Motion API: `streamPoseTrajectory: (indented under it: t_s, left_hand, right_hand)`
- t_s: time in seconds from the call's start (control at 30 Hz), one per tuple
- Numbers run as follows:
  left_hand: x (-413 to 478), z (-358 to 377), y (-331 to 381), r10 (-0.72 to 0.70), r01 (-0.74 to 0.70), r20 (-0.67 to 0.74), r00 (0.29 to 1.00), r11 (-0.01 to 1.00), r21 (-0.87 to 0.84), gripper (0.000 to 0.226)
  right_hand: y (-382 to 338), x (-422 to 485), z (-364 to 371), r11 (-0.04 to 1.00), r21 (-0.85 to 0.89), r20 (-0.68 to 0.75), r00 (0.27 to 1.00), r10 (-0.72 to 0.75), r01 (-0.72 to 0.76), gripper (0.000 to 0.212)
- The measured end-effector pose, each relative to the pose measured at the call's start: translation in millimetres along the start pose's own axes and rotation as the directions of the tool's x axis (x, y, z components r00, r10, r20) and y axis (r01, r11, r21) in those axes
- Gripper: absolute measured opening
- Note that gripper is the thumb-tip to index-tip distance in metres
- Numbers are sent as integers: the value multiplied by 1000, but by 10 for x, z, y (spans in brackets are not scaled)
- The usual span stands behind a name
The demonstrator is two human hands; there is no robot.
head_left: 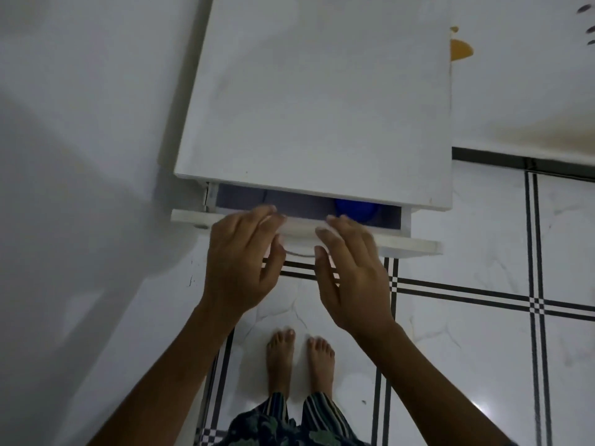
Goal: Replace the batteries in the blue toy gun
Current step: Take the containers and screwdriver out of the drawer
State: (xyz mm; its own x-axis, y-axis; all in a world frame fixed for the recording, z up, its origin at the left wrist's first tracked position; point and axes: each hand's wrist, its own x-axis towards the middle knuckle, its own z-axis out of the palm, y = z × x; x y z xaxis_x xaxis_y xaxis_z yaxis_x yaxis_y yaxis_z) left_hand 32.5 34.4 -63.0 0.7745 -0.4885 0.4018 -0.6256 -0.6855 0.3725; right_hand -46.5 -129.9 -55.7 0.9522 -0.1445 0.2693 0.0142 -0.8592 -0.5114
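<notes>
Left hand (240, 262) and right hand (354, 278) at drawer front (413, 246), fingers (257, 214) straight and apart, blue object (354, 210) just beyond right fingers.

Drawer (409, 245): open only a slit; the cabinet top (322, 107) hides nearly all of its inside.
Blue object (354, 210): only a rounded part shows; what it is cannot be told.
Left grip (241, 259), right grip (351, 272): fingertips blurred; contact with the drawer front unclear.
Handle (300, 253): a curved sliver between the grips; the rest is covered.
Orange shape (461, 49): partly behind the cabinet's edge.
Dark marks (587, 27): cut by the right edge.
</notes>
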Motion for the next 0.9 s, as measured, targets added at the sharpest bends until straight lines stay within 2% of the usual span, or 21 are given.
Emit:
streamPoseTrajectory:
  t_s: [0.07,0.1,0.17,0.23,0.3,0.4,0.5,0.57,0.67,0.77,0.83,0.9]
  left_hand:
    - [34,-12,7,-93,94,58,994,995,-13,29]
    - [49,-5,9,-161,167,131,978,986,-30,31]
    - [91,37,-13,-317,332,258,913,943,-17,38]
    - [143,98,-67,-436,440,322,840,896,67,39]
    - [177,158,-118,-490,482,357,796,868,117,37]
    - [193,228,-148,-547,561,403,734,822,94,23]
    - [219,297,-211,-576,584,383,722,804,108,21]
    - [280,381,-275,-565,565,411,716,814,136,27]
    - [394,565,-340,-593,609,500,631,778,154,34]
    - [410,723,-388,-598,619,534,598,768,166,28]
    - [380,767,-396,-591,598,568,573,775,204,19]
    - [368,768,-414,-603,646,599,526,742,180,19]
  right_hand:
    - [-13,82,-43,992,-77,33,994,100,-97,34]
    - [2,127,-42,979,-117,81,981,179,-169,33]
    - [59,215,-26,937,-203,232,916,328,-284,35]
    - [128,269,8,897,-247,334,837,433,-366,40]
    - [157,279,53,882,-284,331,825,458,-376,41]
    - [123,224,96,877,-302,294,839,458,-373,38]
    - [121,175,115,821,-307,223,802,554,-481,45]
    - [137,214,142,761,-234,175,743,646,-606,63]
    - [181,423,180,586,27,125,584,802,-810,86]
    - [343,554,247,315,197,208,354,912,-928,92]
    - [419,540,255,162,301,344,265,901,-940,71]
    - [456,507,236,51,400,476,255,842,-915,43]
